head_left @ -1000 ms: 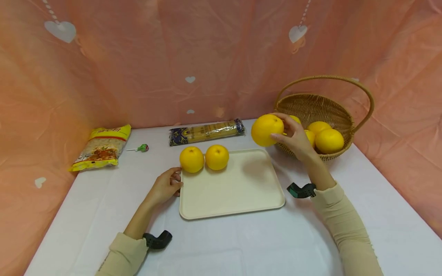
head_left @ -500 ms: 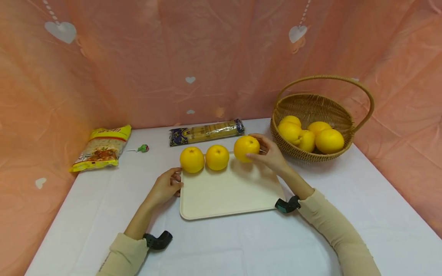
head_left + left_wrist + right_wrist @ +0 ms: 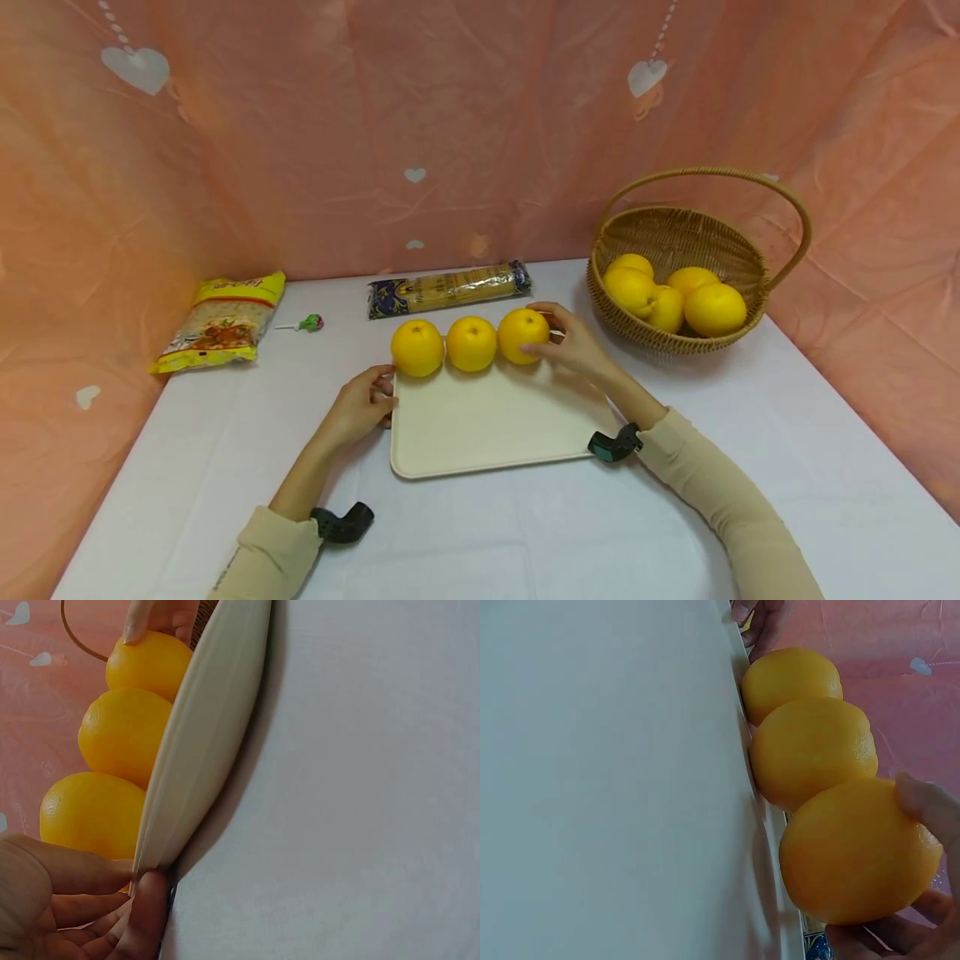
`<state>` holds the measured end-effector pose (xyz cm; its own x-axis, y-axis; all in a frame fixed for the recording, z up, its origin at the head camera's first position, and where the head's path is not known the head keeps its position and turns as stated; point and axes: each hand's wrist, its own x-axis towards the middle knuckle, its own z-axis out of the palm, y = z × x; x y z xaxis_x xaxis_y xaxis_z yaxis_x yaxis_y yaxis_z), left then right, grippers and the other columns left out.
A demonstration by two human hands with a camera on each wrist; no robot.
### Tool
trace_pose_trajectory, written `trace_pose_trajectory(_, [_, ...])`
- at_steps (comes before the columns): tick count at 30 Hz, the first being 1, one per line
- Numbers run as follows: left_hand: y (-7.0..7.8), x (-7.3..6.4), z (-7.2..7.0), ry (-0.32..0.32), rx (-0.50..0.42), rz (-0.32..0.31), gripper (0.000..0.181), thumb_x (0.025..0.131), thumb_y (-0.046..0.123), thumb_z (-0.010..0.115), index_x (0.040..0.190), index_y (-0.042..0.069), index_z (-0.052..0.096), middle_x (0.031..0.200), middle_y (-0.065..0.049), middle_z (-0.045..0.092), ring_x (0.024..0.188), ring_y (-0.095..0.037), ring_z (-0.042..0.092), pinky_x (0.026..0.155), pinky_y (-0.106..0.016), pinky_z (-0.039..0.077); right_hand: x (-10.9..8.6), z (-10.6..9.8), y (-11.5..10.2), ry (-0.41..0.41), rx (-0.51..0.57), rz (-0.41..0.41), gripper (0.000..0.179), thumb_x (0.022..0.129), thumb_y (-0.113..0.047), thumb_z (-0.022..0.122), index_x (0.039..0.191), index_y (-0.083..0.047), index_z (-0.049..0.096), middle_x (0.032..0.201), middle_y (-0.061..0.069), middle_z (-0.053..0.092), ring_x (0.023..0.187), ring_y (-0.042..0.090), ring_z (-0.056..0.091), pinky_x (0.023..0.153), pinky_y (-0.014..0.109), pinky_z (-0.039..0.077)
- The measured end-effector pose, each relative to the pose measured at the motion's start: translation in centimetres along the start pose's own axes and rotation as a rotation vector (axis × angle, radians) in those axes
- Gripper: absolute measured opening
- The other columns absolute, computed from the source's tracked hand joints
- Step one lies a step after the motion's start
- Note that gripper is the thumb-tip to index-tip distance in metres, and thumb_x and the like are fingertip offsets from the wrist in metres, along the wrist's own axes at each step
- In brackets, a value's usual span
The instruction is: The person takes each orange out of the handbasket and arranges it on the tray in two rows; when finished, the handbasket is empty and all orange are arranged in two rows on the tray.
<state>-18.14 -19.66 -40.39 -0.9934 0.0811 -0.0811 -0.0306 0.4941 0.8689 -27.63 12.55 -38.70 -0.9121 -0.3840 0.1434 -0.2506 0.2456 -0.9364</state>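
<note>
My right hand point(image 3: 581, 350) holds an orange point(image 3: 517, 337) at the back rim of the cream tray point(image 3: 487, 425), thumb on the near side and fingers behind. Two more oranges stand to its left along that rim: a middle orange point(image 3: 471, 344) and a left orange point(image 3: 417, 348) in the back corner. The right wrist view shows the held orange point(image 3: 859, 851) close against the middle one, its far side partly covered by fingers. At the tray's left edge, my left hand point(image 3: 363, 408) pinches the rim between thumb and fingers, as the left wrist view shows.
A wicker basket point(image 3: 682, 229) with a tall handle stands at the back right, with several oranges inside. Behind the tray lies a pack of spaghetti point(image 3: 450, 289). At the left are a lollipop point(image 3: 311, 322) and a yellow bag of snacks point(image 3: 221, 323).
My right hand has carried the orange leftward and down from beside the basket to the tray's back rim, beside the middle orange. My left hand has stayed at the tray's edge.
</note>
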Motion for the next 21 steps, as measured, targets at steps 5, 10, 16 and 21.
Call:
trace_pose_trajectory(5, [-0.1,0.02,-0.01,-0.007,-0.003,0.002,0.051,0.084,-0.008,0.055,0.132,-0.012,0.039,0.1,-0.022,0.052,0.066,-0.014,0.055,0.054,-0.026,0.056,0.05,0.03,0.26,-0.017,-0.059,0.029,0.062,0.079,-0.012,0.074,0.133,-0.008,0.044,0.134,0.015,0.047,0.117,0.034,0.049,0.097,0.044,0.046])
trace_pose_trajectory(10, [0.14,-0.1,-0.11,-0.009,-0.002,0.006,0.051,0.084,-0.008,0.055,0.132,-0.012,0.039,0.1,-0.022,0.052,0.066,-0.014,0.055,0.054,-0.026,0.056,-0.04,-0.07,0.26,-0.046,-0.054,0.037,0.063,0.08,-0.011,0.072,0.135,-0.006,0.041,0.137,0.016,0.044,0.12,0.037,0.047,0.098,0.046,0.045])
trace_pose_trajectory(16, [0.27,-0.17,-0.17,-0.007,-0.006,0.014,0.051,0.084,-0.009,0.056,0.132,-0.012,0.039,0.1,-0.022,0.052,0.065,-0.014,0.055,0.053,-0.028,0.056,-0.09,-0.12,0.1,-0.07,-0.074,0.035,0.068,0.08,-0.013,0.073,0.138,-0.006,0.037,0.138,0.017,0.041,0.121,0.036,0.045,0.101,0.046,0.042])
trace_pose_trajectory(21, [0.16,-0.16,-0.14,-0.012,0.0,0.011,0.051,0.084,-0.008,0.055,0.132,-0.012,0.038,0.1,-0.022,0.051,0.065,-0.014,0.055,0.053,-0.027,0.056,-0.09,-0.15,0.26,-0.084,-0.079,0.028,0.071,0.08,-0.011,0.072,0.14,-0.006,0.034,0.139,0.018,0.039,0.123,0.037,0.043,0.103,0.045,0.041])
